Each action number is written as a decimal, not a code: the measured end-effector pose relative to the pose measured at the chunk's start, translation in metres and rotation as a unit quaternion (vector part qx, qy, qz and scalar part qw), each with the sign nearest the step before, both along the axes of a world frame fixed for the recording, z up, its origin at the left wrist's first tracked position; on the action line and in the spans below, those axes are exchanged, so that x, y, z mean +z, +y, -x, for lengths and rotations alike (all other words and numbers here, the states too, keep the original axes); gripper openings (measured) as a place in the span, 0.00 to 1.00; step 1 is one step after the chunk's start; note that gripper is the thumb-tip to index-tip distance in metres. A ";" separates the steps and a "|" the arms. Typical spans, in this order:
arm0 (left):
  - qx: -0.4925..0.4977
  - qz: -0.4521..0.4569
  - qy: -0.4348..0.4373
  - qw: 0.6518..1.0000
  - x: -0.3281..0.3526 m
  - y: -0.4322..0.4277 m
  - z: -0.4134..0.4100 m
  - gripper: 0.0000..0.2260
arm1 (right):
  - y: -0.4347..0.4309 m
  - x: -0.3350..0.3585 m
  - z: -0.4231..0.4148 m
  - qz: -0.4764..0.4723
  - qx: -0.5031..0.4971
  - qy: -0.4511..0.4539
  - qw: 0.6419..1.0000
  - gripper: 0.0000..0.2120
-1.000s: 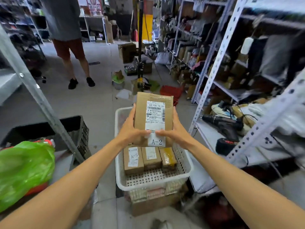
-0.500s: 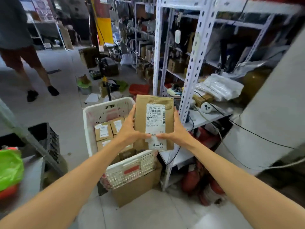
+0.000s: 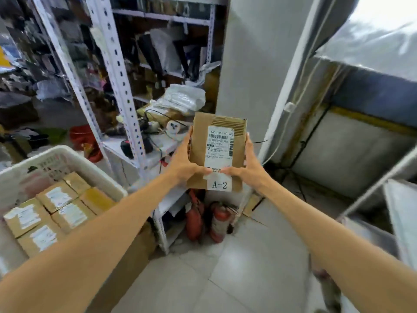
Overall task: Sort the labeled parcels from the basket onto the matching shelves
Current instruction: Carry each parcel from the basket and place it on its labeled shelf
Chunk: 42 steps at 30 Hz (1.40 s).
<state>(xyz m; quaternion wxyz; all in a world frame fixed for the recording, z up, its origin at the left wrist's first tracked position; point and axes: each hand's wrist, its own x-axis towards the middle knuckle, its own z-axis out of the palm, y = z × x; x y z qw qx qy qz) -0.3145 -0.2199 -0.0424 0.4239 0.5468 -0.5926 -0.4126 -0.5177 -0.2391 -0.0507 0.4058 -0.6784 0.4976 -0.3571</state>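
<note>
I hold a brown cardboard parcel (image 3: 198,150) upright at arm's length in the middle of the view; its white shipping label has a tag reading "A-2" at the bottom. My left hand (image 3: 181,163) grips its left edge with the thumb across the front. On the opposite edge my right hand (image 3: 248,168) grips the same way. The white plastic basket (image 3: 74,159) sits at the lower left and holds several more labelled cardboard parcels (image 3: 56,197).
A white perforated metal shelf rack (image 3: 123,91) with cluttered bags, cables and tools stands behind the basket. Two red fire extinguishers (image 3: 217,222) stand on the floor under it. A grey pillar (image 3: 255,57) rises ahead. Another metal shelf (image 3: 401,213) edges in at the right.
The view has swung to the right: the basket slid from the centre to the lower left, and the pillar and right-hand shelf came into view. Both hands keep the same hold on the parcel.
</note>
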 end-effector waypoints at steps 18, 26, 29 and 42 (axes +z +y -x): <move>-0.487 -0.029 0.042 0.872 0.042 -0.039 0.314 0.44 | 0.156 0.060 0.211 0.033 -0.496 0.006 0.868 0.50; -0.614 -0.093 0.048 0.782 0.012 -0.005 0.362 0.41 | 0.213 0.026 0.199 0.018 -0.641 -0.007 0.767 0.55; -0.646 -0.103 0.040 0.755 -0.005 0.012 0.375 0.39 | 0.231 0.006 0.195 0.018 -0.682 -0.010 0.731 0.56; -0.693 -0.191 -0.009 0.695 -0.058 0.052 0.486 0.35 | 0.259 -0.052 0.287 -0.013 -0.795 0.009 0.606 0.53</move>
